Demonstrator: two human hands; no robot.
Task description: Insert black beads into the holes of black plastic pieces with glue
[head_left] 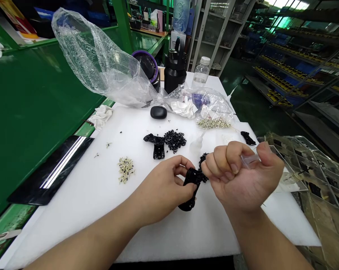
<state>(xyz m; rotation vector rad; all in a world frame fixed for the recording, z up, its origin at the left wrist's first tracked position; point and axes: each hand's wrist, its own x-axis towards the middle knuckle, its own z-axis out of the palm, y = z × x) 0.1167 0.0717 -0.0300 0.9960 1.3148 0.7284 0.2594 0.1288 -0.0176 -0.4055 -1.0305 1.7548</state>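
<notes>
My left hand [172, 180] grips a black molded plastic part [189, 191], thumb on its near face and fingers behind. Close by on the right, my right hand [239, 176] is closed in a fist around a small translucent plastic tool [250, 159]; most of it is hidden by the fingers. A pile of tiny black pieces [203, 165] lies partly behind my right hand. Farther back are a second black plastic part [158, 145] and another heap of tiny black pieces [175, 140]. Small pale pieces with dark tips [125, 170] lie to the left.
A white squeeze bottle [196, 145] stands beyond my hands. Behind it are a clear bag of pale pieces [214, 122], a black oval case [158, 112] and a black flask [175, 69]. A divided clear tray [312, 168] sits right; a glossy black panel [51, 168] lies left.
</notes>
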